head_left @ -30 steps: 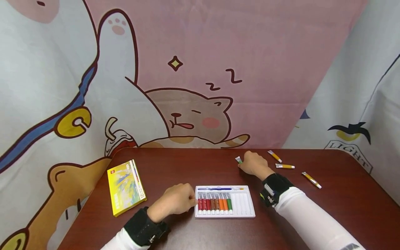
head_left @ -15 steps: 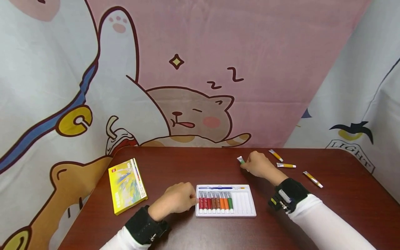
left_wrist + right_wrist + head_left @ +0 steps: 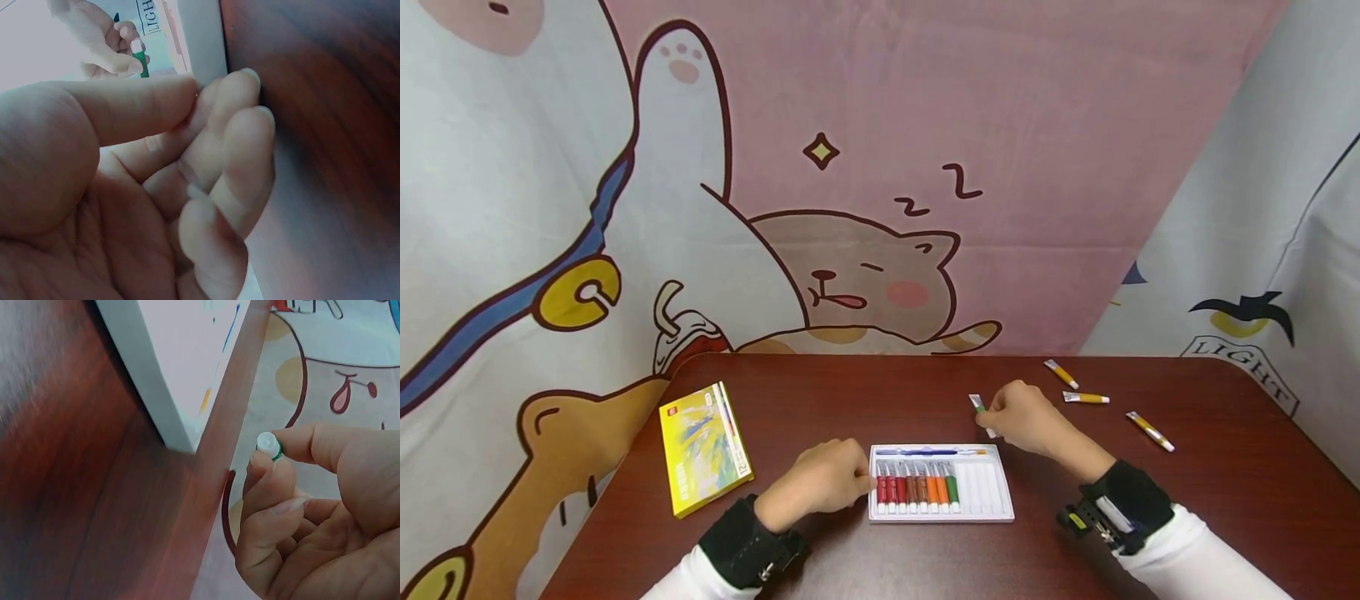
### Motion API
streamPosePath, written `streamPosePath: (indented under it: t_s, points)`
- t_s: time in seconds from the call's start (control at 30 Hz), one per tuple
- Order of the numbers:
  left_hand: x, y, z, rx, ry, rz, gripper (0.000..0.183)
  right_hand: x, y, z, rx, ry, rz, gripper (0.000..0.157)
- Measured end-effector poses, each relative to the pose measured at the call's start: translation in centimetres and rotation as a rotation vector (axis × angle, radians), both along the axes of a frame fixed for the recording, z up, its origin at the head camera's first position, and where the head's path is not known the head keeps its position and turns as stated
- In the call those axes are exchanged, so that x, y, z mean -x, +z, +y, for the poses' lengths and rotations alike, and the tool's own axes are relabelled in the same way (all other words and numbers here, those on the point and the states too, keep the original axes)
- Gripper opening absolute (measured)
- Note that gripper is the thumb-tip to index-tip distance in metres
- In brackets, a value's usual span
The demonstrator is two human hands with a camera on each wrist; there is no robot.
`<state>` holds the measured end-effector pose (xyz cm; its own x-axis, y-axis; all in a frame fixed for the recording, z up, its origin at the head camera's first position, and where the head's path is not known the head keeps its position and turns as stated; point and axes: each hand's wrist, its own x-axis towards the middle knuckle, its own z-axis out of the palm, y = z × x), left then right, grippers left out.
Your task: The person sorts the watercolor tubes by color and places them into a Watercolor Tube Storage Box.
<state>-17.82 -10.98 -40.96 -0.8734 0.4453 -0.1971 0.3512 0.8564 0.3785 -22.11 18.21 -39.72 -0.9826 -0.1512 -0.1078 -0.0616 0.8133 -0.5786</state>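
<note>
My right hand [image 3: 1024,417] pinches a green paint tube [image 3: 977,402] between thumb and fingers, above the table behind the tray's right half. In the right wrist view the tube's white cap [image 3: 268,443] pokes out from the fingertips. A white plastic tray [image 3: 984,487] lies in front of me, with red, brown, orange and green paint tubes side by side and bare slots on its right. My left hand [image 3: 820,477] grips the tray's left edge between thumb and curled fingers. The left wrist view shows those fingertips right at the tray's white wall [image 3: 203,44].
A blue paintbrush [image 3: 917,452] lies in the tray's back groove. To the right are three loose yellow-orange tubes [image 3: 1148,432]. A yellow paint box [image 3: 703,450] lies at the left of the brown table [image 3: 820,400]. A cartoon cloth [image 3: 1037,167] hangs behind.
My right hand has drawn the green tube nearer to me, toward the tray, and the forearm has shifted right and back. The left hand stays at the tray's edge.
</note>
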Motion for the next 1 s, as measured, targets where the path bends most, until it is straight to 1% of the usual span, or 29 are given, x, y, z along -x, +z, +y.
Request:
streamPosePath:
  t_s: [0.07,0.2,0.3,0.47,0.6,0.83,1.0]
  points:
    - [0.0,0.0,0.0,-0.003,-0.006,0.007,0.037,-0.5,-0.1,-0.2,0.011,0.007,0.005,0.027]
    - [-0.2,0.2,0.0,-0.016,-0.017,0.014,0.036,-1.5,0.0,-0.8,0.010,0.025,0.033,0.034]
    - [-0.2,0.3,0.1,-0.020,-0.018,0.014,0.035,-2.2,0.2,-1.2,0.011,0.039,0.044,0.034]
    - [-0.2,0.3,0.1,-0.022,-0.016,0.008,0.035,-3.5,0.3,-2.0,0.028,0.061,0.022,0.031]
    - [-0.2,0.3,0.0,-0.021,-0.014,0.002,0.036,-4.4,0.2,-2.4,0.026,0.085,0.010,0.033]
    - [-0.2,0.1,0.0,-0.024,-0.016,0.002,0.035,-5.4,-0.4,-2.8,0.013,0.145,-0.012,0.031]
    - [-0.2,0.2,0.0,-0.023,-0.014,0.005,0.036,-5.9,-0.9,-3.0,-0.030,0.157,-0.002,0.032]
